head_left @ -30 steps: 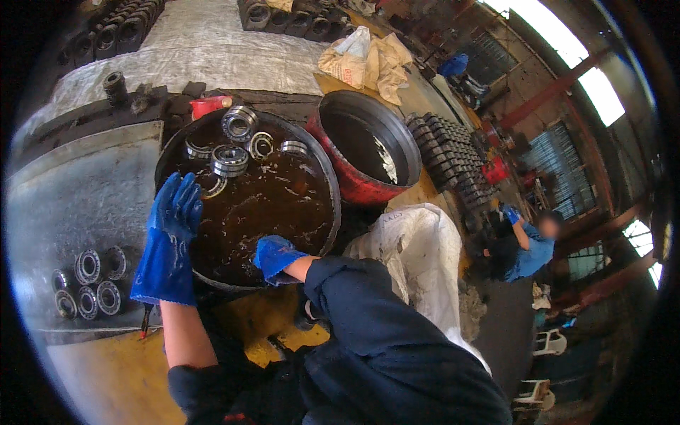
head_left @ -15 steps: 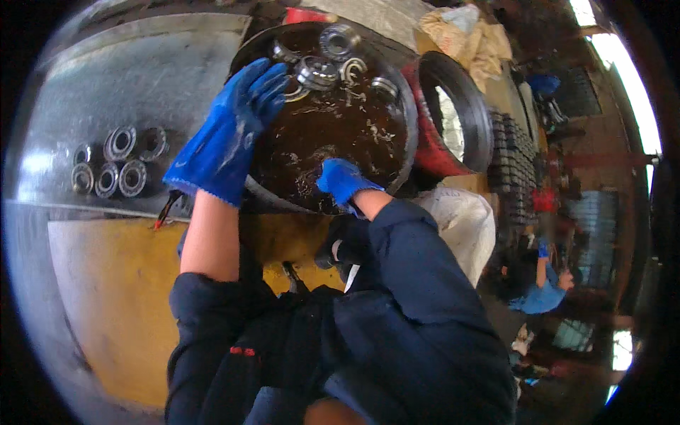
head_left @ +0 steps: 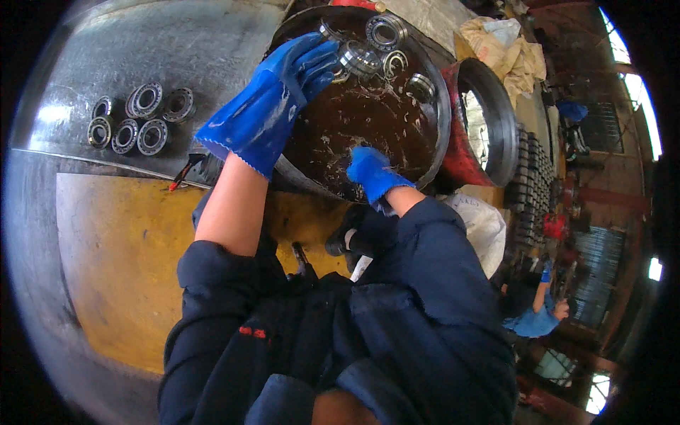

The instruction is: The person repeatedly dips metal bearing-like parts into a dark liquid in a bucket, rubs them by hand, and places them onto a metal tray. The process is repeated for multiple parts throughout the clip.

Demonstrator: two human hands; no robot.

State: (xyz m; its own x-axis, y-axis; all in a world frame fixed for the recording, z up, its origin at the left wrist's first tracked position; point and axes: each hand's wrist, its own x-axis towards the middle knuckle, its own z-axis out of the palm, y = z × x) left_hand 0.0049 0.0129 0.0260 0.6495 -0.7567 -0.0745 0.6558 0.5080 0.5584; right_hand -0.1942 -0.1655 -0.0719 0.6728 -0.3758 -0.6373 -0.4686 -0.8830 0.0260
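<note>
A round metal tub [head_left: 443, 117] holds dark brown liquid. Several steel bearings sit at its far side, among them a bearing [head_left: 386, 33] and a wider bearing [head_left: 360, 59]. My left hand [head_left: 273, 99], in a long blue glove, reaches over the tub's left rim. Its fingers are stretched and slightly bent beside the bearings, partly covering one ring; nothing shows in its grasp. My right hand [head_left: 375, 172], also blue-gloved, is low over the near part of the liquid with its fingers curled. Whatever it grips is hidden.
On the metal table [head_left: 205, 60] at left stand several bearings [head_left: 152, 136] and a red-and-black-handled tool [head_left: 185, 172]. A red drum ring [head_left: 464, 134] adjoins the tub at right. Beyond are stacked dark parts [head_left: 531, 184], a white sack [head_left: 482, 227] and another person [head_left: 535, 319].
The whole view has shifted, so the tub and table appear farther right and higher. My left fingers have moved closer to the bearings. My right hand stays low in the tub.
</note>
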